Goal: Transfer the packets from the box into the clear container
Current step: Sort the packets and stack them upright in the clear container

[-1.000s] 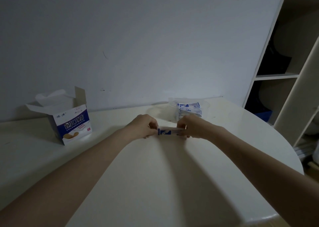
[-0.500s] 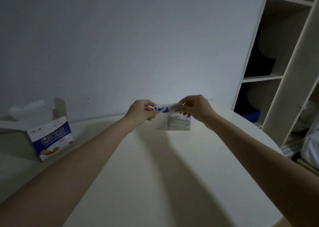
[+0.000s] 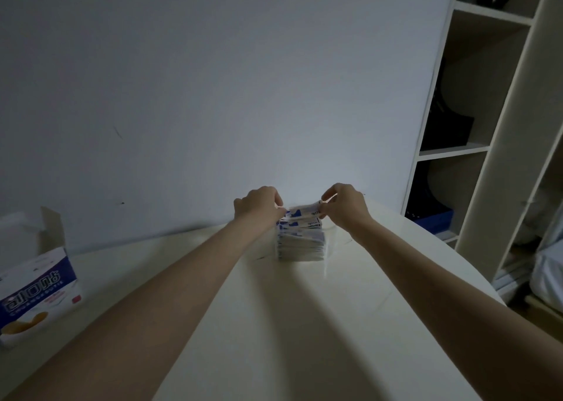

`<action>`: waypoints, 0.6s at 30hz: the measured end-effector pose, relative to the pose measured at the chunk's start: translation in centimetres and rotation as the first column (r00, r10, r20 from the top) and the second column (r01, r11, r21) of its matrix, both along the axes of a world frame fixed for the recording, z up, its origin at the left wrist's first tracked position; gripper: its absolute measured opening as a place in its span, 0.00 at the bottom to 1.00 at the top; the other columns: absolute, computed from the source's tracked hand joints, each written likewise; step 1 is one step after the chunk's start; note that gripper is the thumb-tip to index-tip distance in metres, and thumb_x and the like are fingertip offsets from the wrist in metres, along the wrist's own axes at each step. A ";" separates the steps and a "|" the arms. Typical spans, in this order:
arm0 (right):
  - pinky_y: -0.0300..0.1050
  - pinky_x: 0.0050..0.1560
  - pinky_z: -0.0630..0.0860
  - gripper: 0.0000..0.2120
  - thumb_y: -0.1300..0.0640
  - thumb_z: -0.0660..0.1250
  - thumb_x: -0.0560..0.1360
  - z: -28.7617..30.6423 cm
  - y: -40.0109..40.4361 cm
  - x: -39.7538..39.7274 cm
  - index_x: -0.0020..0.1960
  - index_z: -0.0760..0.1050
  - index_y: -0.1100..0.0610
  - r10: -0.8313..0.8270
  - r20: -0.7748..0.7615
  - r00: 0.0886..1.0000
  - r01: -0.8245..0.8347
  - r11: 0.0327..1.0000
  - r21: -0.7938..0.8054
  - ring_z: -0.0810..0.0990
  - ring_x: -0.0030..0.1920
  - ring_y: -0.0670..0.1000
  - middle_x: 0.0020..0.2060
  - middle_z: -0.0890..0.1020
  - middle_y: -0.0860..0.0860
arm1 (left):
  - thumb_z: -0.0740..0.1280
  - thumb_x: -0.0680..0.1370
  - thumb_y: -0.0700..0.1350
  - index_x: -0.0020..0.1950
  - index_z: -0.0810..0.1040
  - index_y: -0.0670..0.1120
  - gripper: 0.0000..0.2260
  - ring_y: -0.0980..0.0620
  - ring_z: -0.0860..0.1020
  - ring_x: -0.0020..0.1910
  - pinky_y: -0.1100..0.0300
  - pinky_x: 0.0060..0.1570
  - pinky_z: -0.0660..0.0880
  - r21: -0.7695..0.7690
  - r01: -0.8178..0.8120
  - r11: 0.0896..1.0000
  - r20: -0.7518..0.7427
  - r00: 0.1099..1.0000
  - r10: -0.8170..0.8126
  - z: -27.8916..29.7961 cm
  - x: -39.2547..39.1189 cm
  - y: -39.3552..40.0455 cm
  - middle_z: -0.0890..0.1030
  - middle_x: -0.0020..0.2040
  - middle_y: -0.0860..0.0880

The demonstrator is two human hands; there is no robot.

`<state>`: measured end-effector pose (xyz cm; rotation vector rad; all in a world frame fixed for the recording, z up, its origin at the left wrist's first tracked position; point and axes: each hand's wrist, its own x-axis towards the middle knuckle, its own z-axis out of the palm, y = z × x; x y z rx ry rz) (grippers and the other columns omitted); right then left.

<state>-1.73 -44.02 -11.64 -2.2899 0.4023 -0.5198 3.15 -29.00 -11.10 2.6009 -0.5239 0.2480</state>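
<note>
Packet (image 3: pixel 304 211) pinched by both hands.

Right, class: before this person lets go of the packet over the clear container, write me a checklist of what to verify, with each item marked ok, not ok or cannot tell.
1. Packet held at both ends: ok, left hand and right hand each pinch one end.
2. Packet over the stack of packets: ok, it sits just above the top.
3. Clear container upright on the table: ok.
4. Room left in the container: cannot tell, its rim is hard to make out.
5. Box clear of the arms: ok, it stands far to the left.
6. Box emptied: cannot tell, its inside is hidden.
</note>
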 end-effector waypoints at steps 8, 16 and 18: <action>0.48 0.48 0.76 0.10 0.62 0.64 0.74 -0.4 0.4 1.1 0.55 0.73 0.62 -0.052 -0.165 0.985 -0.007 0.941 -0.337 0.78 0.51 0.57 0.50 0.80 0.57 | 0.62 0.78 0.51 0.53 0.75 0.48 0.08 0.48 0.77 0.50 0.55 0.51 0.60 0.259 -0.017 0.966 0.144 0.989 -0.021 0.1 0.6 -0.2 0.80 0.53 0.49; 0.50 0.52 0.77 0.09 0.56 0.68 0.73 -0.6 0.7 1.3 0.50 0.76 0.60 -0.082 -0.148 0.986 -0.004 0.862 -0.507 0.77 0.50 0.56 0.47 0.81 0.56 | 0.67 0.72 0.58 0.46 0.78 0.50 0.12 0.49 0.77 0.49 0.56 0.49 0.58 0.324 0.030 0.945 0.011 0.999 -0.036 0.2 0.4 -0.1 0.80 0.47 0.51; 0.49 0.52 0.76 0.08 0.56 0.68 0.73 -0.4 0.6 1.3 0.50 0.77 0.60 -0.083 -0.140 0.987 -0.003 0.850 -0.527 0.78 0.50 0.56 0.47 0.82 0.56 | 0.68 0.72 0.56 0.47 0.80 0.50 0.11 0.49 0.77 0.51 0.56 0.49 0.58 0.311 0.042 0.949 -0.045 0.999 -0.030 0.3 0.6 -0.1 0.82 0.49 0.51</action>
